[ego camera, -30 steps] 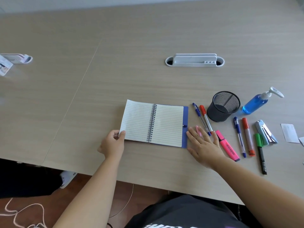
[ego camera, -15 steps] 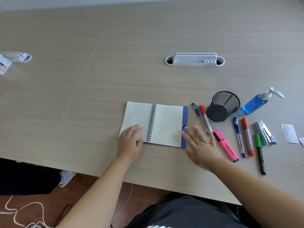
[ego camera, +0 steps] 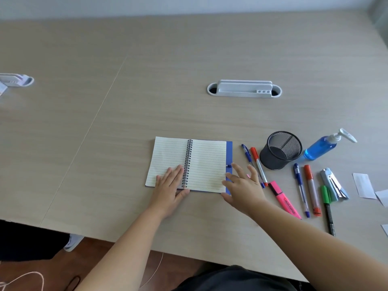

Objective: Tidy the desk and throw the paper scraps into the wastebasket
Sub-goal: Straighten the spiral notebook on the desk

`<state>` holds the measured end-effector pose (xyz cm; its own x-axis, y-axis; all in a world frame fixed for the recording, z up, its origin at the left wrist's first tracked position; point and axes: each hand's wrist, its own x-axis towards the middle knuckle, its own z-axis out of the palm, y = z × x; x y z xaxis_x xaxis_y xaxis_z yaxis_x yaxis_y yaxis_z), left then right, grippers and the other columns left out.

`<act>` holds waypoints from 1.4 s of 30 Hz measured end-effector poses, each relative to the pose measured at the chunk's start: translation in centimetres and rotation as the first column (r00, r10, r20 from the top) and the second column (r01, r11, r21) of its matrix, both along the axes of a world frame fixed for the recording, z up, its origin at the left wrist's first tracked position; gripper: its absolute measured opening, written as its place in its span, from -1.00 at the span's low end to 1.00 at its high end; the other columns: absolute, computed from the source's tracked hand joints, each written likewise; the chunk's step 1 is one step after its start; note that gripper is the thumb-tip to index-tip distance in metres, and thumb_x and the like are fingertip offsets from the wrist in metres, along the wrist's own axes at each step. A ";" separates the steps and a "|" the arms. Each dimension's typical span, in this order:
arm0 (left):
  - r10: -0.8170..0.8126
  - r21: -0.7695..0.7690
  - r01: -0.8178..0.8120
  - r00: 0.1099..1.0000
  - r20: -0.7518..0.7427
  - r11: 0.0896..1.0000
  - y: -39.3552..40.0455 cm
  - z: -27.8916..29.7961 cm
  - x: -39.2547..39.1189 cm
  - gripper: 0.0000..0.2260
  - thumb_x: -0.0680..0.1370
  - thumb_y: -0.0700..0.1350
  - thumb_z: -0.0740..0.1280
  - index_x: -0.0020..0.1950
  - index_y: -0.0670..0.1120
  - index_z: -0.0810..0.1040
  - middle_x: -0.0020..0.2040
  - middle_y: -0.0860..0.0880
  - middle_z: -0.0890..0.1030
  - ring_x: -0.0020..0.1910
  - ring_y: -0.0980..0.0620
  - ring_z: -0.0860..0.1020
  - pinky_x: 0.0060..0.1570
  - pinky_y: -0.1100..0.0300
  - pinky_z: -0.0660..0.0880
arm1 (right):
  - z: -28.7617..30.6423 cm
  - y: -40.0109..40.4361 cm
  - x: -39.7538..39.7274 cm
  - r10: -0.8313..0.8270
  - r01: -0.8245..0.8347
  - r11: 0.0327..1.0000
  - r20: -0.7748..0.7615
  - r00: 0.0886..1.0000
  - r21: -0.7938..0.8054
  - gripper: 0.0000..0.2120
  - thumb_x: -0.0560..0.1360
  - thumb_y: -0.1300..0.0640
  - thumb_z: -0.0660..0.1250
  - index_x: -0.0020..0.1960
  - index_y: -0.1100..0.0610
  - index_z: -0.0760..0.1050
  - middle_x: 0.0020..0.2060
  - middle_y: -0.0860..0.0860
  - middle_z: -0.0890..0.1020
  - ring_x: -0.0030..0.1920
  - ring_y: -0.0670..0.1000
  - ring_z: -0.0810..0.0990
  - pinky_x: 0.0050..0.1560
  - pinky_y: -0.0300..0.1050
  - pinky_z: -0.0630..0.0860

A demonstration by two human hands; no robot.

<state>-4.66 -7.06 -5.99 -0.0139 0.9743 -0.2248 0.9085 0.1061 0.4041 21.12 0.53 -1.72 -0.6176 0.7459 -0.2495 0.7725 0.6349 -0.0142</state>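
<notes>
open spiral-bound lined notebook with blue cover at desk centre, spine pointing away | left hand flat, spread on left page | right hand spread at blue right edge, nearer for closing leftward

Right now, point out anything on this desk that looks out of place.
The blue sanitizer bottle lies tipped on its side beside the mesh pen cup, which stands empty while pens and markers lie loose around it. White paper scraps sit at the right edge.

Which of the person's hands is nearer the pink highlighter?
Right. The right hand hovers just left of the pink highlighter; the left hand lies flat on the notebook, farther away.
</notes>
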 end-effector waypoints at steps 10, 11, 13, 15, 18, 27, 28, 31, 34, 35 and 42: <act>-0.010 -0.037 0.011 1.000 0.010 0.999 8.5 0.5 -2.5 -0.37 0.61 0.17 0.14 0.58 0.02 -0.03 0.58 0.15 -0.07 0.56 0.05 -0.15 0.50 -0.10 -0.18 | -0.7 6.6 -2.9 -0.068 0.068 0.998 -0.005 0.998 -0.001 -0.68 0.59 0.02 0.08 0.24 0.12 0.45 0.31 0.07 0.47 0.16 0.17 0.48 0.21 0.02 0.34; -0.006 -0.039 0.007 1.000 0.010 0.999 9.5 0.6 -2.6 -0.38 0.61 0.15 0.15 0.58 0.01 -0.03 0.58 0.14 -0.06 0.56 0.05 -0.15 0.50 -0.10 -0.18 | -0.8 7.3 -3.2 -0.081 0.081 0.997 0.000 0.997 0.007 -0.68 0.59 0.04 0.09 0.24 0.13 0.45 0.31 0.08 0.46 0.16 0.18 0.48 0.21 0.03 0.33; 0.002 -0.041 -0.002 1.000 0.014 0.999 11.4 0.8 -2.9 -0.38 0.61 0.14 0.16 0.58 0.01 -0.02 0.59 0.13 -0.05 0.56 0.06 -0.14 0.50 -0.12 -0.18 | -0.9 8.9 -3.8 -0.111 0.111 0.994 0.021 0.994 0.021 -0.72 0.58 0.07 0.12 0.22 0.13 0.45 0.31 0.09 0.46 0.17 0.19 0.47 0.18 0.05 0.33; 0.008 -0.038 -0.007 1.000 0.020 0.999 13.2 0.8 -3.2 -0.37 0.61 0.14 0.17 0.58 0.00 -0.01 0.59 0.13 -0.04 0.56 0.06 -0.13 0.49 -0.14 -0.16 | -1.0 10.4 -4.5 -0.145 0.144 0.989 0.039 0.989 0.031 -0.74 0.56 0.11 0.15 0.22 0.11 0.44 0.30 0.08 0.46 0.16 0.17 0.46 0.13 0.04 0.33; 0.010 -0.036 -0.009 1.000 0.030 0.999 15.6 0.7 -3.5 -0.37 0.61 0.13 0.18 0.58 -0.01 0.00 0.59 0.11 -0.03 0.57 0.04 -0.12 0.49 -0.16 -0.16 | -0.9 12.4 -5.2 -0.199 0.198 0.980 0.037 0.979 0.035 -0.71 0.55 0.13 0.18 0.26 0.08 0.42 0.34 0.06 0.43 0.21 0.15 0.43 0.13 0.01 0.32; -0.012 -0.016 0.012 0.999 0.038 1.000 20.5 0.6 -5.1 -0.38 0.60 0.12 0.20 0.58 -0.01 0.04 0.59 0.09 0.00 0.57 0.02 -0.09 0.48 -0.19 -0.15 | -0.8 16.1 -6.2 -0.301 0.301 0.953 0.002 0.954 -0.028 -0.59 0.54 0.20 0.15 0.38 0.00 0.31 0.50 -0.03 0.24 0.30 0.14 0.34 0.21 0.03 0.28; -0.011 -0.016 0.012 0.999 0.041 1.000 20.8 0.6 -5.2 -0.38 0.60 0.12 0.21 0.58 -0.01 0.04 0.59 0.10 0.00 0.57 0.02 -0.09 0.48 -0.20 -0.15 | -0.9 16.3 -6.2 -0.309 0.309 0.950 -0.003 0.951 -0.036 -0.58 0.55 0.19 0.13 0.39 -0.01 0.29 0.52 -0.05 0.21 0.29 0.14 0.34 0.21 0.03 0.28; -0.012 -0.012 0.013 0.999 0.046 1.000 21.4 0.6 -5.4 -0.38 0.60 0.12 0.20 0.58 -0.01 0.03 0.59 0.10 -0.01 0.57 0.03 -0.10 0.48 -0.20 -0.17 | -1.3 16.8 -6.3 -0.335 0.334 0.941 -0.011 0.942 -0.055 -0.56 0.58 0.17 0.09 0.43 -0.04 0.23 0.54 -0.07 0.16 0.32 0.14 0.32 0.22 0.04 0.26; -0.015 -0.011 0.016 0.999 0.038 1.000 21.6 0.6 -5.4 -0.38 0.60 0.12 0.19 0.58 -0.01 0.02 0.59 0.11 -0.02 0.57 0.03 -0.11 0.48 -0.20 -0.16 | -1.5 16.8 -6.4 -0.351 0.350 0.935 -0.012 0.936 -0.059 -0.57 0.59 0.15 0.06 0.44 -0.04 0.20 0.55 -0.08 0.13 0.33 0.14 0.31 0.24 0.05 0.24; -0.018 -0.012 0.018 0.999 0.033 1.000 21.6 0.6 -5.4 -0.38 0.60 0.13 0.19 0.58 -0.01 0.02 0.59 0.10 -0.02 0.57 0.03 -0.11 0.48 -0.20 -0.15 | -1.5 16.7 -6.4 -0.352 0.351 0.934 -0.012 0.936 -0.059 -0.58 0.59 0.13 0.06 0.44 -0.03 0.20 0.55 -0.08 0.13 0.33 0.14 0.31 0.24 0.06 0.23; -0.037 -0.059 0.029 0.990 -0.136 0.998 21.6 1.6 -4.8 -0.37 0.61 0.18 0.11 0.58 -0.02 -0.04 0.60 0.09 -0.07 0.57 0.00 -0.08 0.44 -0.28 -0.08 | -0.5 16.9 -6.5 -0.353 0.356 0.923 0.049 0.934 -0.147 -0.52 0.57 0.10 0.09 0.47 -0.07 0.13 0.56 -0.08 0.05 0.45 0.10 0.17 0.40 0.14 0.11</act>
<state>-9.50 14.56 -4.40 -0.0166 0.9605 -0.2777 0.9583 0.0945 0.2696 14.62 17.46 -2.18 -0.3129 0.8676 -0.3865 0.9479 0.3108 -0.0699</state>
